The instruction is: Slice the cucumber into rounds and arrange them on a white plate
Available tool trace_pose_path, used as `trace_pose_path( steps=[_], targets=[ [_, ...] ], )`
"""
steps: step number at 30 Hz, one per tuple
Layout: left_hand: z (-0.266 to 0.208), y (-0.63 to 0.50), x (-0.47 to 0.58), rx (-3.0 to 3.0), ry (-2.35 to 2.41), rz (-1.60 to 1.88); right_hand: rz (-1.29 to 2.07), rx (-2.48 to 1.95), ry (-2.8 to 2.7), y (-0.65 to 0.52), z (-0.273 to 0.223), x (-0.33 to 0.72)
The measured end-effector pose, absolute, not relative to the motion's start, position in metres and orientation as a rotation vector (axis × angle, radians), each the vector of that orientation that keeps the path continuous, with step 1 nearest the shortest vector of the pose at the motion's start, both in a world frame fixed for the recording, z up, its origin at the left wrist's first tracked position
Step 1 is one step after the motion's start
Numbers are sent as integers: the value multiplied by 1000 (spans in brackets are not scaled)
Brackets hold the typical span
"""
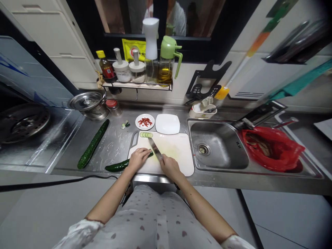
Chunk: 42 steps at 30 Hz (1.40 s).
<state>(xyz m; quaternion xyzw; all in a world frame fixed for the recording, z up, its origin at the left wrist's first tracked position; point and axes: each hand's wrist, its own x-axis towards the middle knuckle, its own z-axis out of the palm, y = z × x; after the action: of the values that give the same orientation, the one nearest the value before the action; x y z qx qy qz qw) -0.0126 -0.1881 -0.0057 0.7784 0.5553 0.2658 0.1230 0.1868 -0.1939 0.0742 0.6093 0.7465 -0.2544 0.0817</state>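
Observation:
On the white cutting board [178,152], my left hand [139,158] is closed over a dark green cucumber [117,166], whose one end sticks out past the board to the left and whose cut end shows beside my fingers. My right hand [169,166] grips a kitchen knife [155,148] by its handle, the blade pointing away from me, just right of the cucumber's cut end. A short row of pale green cucumber slices [146,135] lies at the board's far left corner, near the knife tip.
Behind the board stand a plate of chopped red pieces [145,122] and a white plate [167,123]. A second cucumber [93,143] lies left, near a steel pot [89,103]. To the right are a sink [218,145] and a red plastic bag [275,148]. Bottles fill a shelf [135,85].

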Motion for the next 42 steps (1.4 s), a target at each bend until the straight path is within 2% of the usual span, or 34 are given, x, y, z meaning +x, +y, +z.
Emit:
trace_pose_path(
  steps=[42],
  targets=[
    [-15,-194,-9,2318,1613,799,-768,1641,2188,-205,82,184]
  ],
)
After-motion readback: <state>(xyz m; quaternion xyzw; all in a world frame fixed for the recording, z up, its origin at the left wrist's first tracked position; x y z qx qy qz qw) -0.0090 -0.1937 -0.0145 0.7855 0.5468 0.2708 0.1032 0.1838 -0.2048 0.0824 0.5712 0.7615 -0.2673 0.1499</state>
